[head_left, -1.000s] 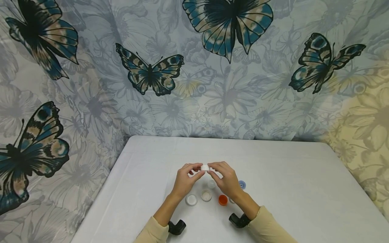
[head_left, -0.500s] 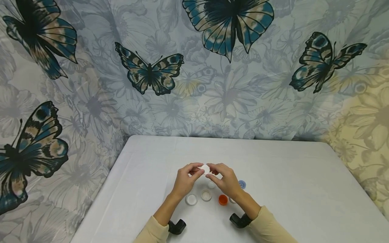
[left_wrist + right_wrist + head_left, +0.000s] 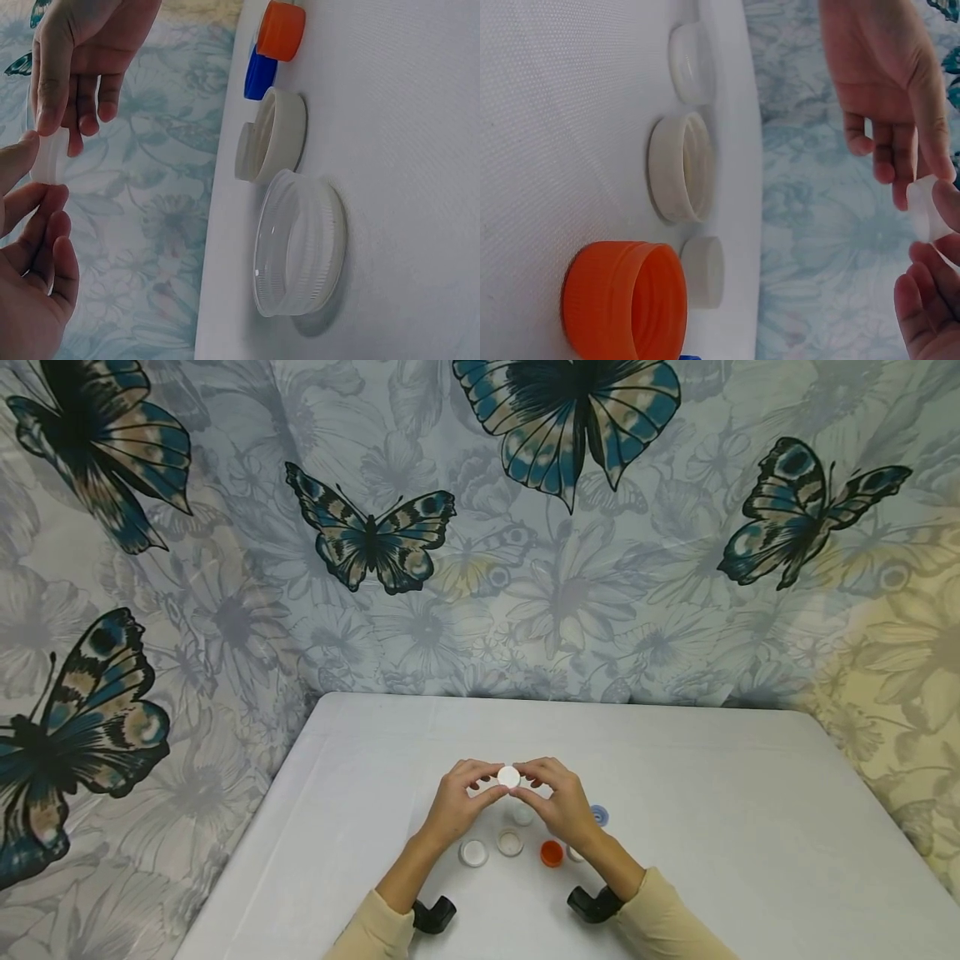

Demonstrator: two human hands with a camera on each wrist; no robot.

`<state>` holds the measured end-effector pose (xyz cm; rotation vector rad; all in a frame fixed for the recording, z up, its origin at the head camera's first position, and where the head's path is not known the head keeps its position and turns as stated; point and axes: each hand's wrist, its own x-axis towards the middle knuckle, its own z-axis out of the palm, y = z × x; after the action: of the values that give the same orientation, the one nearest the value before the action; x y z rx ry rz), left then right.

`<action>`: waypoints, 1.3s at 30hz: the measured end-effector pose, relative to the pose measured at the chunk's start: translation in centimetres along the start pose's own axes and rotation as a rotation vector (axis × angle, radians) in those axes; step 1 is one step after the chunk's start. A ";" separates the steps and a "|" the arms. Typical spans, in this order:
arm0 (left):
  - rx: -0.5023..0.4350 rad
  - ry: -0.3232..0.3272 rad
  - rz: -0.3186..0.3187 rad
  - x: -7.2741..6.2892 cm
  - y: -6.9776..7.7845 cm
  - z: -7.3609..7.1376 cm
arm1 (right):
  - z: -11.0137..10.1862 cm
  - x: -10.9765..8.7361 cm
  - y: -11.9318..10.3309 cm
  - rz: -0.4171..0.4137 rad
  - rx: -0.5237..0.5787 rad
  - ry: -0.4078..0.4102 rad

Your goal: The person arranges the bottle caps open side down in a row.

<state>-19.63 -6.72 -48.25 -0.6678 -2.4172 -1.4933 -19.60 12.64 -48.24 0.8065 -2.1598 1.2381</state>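
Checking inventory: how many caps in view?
7: white cap held up; clear cap, cream cap, orange cap in front; another cap partly hidden by right forearm; pale cap, blue cap farther back. More may be hidden.

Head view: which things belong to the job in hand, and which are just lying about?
In hand:
- small white cap, held between left hand and right hand

Apparently just lying about, untouched on the table:
- clear lid
- off-white cap
- orange cap
- blue cap
- two other pale caps
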 end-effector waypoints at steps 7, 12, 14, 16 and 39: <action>0.001 -0.014 0.012 0.0 -0.2 0.1 | -0.3 0.0 -0.2 0.015 -0.006 -0.025; 0.020 -0.048 0.005 0.1 -0.4 0.0 | -0.5 0.0 -0.3 0.035 -0.001 -0.066; 0.024 -0.054 -0.002 0.1 -0.4 0.0 | -0.6 0.1 -0.3 0.051 -0.007 -0.085; 0.030 -0.056 -0.005 0.2 -0.5 0.1 | -0.7 0.2 -0.3 0.070 -0.021 -0.105; 0.186 -0.091 -0.128 2.6 -4.1 -2.3 | 3.0 4.2 1.1 0.307 -0.114 -0.369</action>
<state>-23.96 -9.66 -49.30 -0.5626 -2.6719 -1.2861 -23.66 9.43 -47.34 0.7184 -2.7088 1.1641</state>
